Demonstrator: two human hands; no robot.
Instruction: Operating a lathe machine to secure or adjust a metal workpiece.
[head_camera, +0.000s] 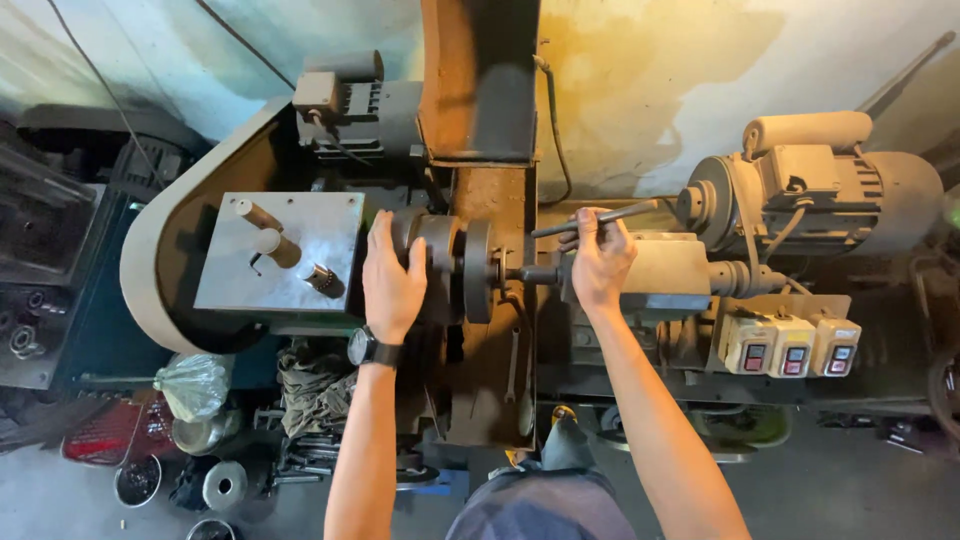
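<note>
Head view | left hand (392, 280) grip clasps chuck (432, 262) | right hand (600, 258) grip clamped on lever (600, 219)

Field notes, head view, looking down on the machine.

- Three switch boxes (792, 345) stand in a row on the machine's front face, lower right, just below the electric motor. Each is a small cream, squarish housing, slightly tilted. Each carries a dark rectangular panel with a red button or marking at its centre. Any lettering is too small to tell.
- Clear plastic bag (194, 384), knotted and crumpled, with a greenish tint, lies low at left among metal parts, beside a red mesh tray. Contents cannot be made out.
- No screens, signs or paper labels show.
</note>
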